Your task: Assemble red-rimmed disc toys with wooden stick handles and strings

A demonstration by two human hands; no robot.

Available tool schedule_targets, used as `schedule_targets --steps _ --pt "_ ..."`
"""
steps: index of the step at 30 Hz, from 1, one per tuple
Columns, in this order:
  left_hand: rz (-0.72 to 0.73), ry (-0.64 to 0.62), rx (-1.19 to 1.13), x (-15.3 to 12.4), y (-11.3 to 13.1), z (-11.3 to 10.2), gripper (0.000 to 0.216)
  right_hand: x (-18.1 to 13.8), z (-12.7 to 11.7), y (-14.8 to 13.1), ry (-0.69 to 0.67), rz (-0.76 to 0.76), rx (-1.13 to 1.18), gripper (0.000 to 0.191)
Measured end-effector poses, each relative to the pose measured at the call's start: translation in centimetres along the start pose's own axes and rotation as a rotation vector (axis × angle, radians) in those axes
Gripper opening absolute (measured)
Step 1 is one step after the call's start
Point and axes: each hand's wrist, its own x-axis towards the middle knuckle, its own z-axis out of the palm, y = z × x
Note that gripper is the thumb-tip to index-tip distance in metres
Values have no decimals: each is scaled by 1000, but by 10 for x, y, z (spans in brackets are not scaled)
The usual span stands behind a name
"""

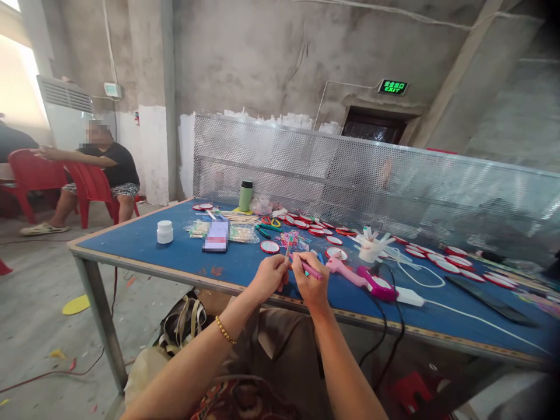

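Note:
My left hand (270, 275) is closed round a thin pale stick (288, 251), which stands nearly upright above the table's front edge; a bit of green shows near its top. Close beside it, my right hand (312, 283) grips a pink pen-like tool (311, 269), its tip towards the stick. Whether tip and stick touch, I cannot tell. Just beyond my hands lie a round red-rimmed disc (270, 247) and a heap of small colourful pieces (294, 239). To the right rests a pink and magenta glue gun (378, 286).
On the blue table (131, 245) are a white jar (165, 232), a phone (216, 236), green-handled pliers (263, 231), a green bottle (245, 196) and a white cup of sticks (370, 249). Cables trail over the right side. A perforated metal screen (280, 157) runs behind. A person sits far left.

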Motion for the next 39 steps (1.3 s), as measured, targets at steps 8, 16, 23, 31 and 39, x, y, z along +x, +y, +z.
schedule_targets --steps 8,16,23,31,39 --pt "-12 1 -3 0 -1 0 35 0 0 0 18 -10 -16 14" --pt "5 4 25 1 -2 0 36 1 1 1 15 -28 -5 13" --pt "-13 5 8 1 -2 0 31 1 0 1 36 -22 -35 15" --pt "-15 1 9 1 -3 0 34 1 0 0 29 -30 -30 16" --pt "-9 8 23 0 0 0 37 2 0 -2 -6 -8 -13 16"
